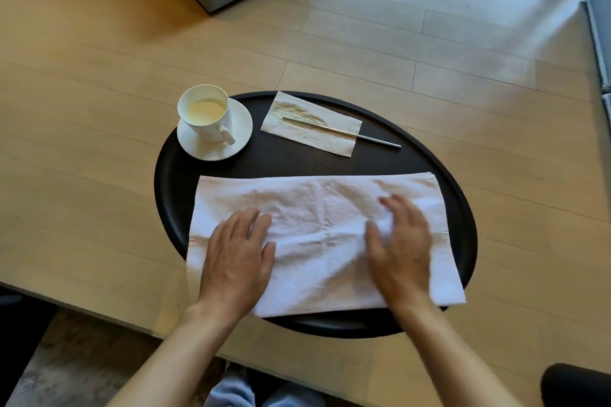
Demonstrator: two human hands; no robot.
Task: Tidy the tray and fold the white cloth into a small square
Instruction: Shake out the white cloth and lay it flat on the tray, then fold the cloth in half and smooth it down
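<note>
While both palms press flat, the white cloth [327, 241] lies folded across the tray [281, 162].
Left hand [236, 261] and right hand [401, 251] rest open-fingered, gripping nothing.

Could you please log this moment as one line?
step: smoothing | white cloth: rectangle, flat on tray | left hand: flat on cloth | right hand: on cloth, blurred

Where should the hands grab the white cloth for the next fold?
Probably the two right-hand corners of the white cloth, coming from the right. It lies flat as a wide rectangle on the tray, so carrying that short edge leftward halves it toward a square; the left hand can pin.
</note>
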